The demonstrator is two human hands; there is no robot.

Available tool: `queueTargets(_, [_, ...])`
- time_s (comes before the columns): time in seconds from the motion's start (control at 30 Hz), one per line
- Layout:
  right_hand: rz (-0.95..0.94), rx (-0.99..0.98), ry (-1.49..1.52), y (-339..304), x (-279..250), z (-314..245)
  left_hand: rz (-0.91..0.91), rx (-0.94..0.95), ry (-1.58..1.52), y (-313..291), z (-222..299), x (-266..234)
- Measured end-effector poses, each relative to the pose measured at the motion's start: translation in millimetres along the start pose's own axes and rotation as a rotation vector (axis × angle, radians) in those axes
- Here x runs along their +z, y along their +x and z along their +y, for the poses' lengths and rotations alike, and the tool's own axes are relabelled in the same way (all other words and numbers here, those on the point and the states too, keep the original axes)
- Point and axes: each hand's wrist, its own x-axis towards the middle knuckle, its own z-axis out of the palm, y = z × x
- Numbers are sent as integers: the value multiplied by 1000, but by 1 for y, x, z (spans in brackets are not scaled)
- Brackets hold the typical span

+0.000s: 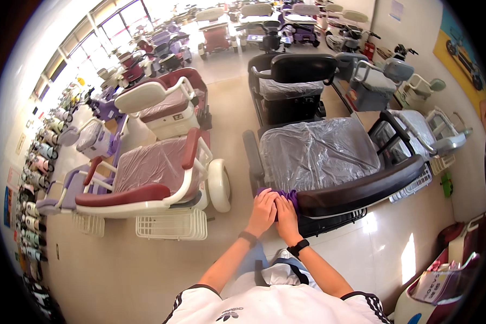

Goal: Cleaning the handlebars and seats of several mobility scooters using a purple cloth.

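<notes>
Both hands are together at the left end of a dark brown padded backrest on an electric tricycle. My left hand and my right hand press on a bunched purple cloth, their fingers curled over it. Most of the cloth is hidden under the hands. In front of the backrest lies a wide seat wrapped in clear, wrinkled plastic. A black wire basket hangs below the backrest, close to my right forearm.
To the left stands a cream tricycle with a maroon plastic-covered seat, a white wheel cover and a white wire basket. A black seat back is ahead. Grey vehicles line the right wall. Another vehicle stands at lower right.
</notes>
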Motion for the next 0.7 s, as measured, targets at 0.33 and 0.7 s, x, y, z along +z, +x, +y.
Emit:
queueTargets(0.33, [43, 185, 3, 70, 67, -35, -232, -30, -88, 36, -87, -45])
queueTargets(0.7, [178, 238, 246, 136, 62, -41, -243, 147, -187, 107, -146, -51])
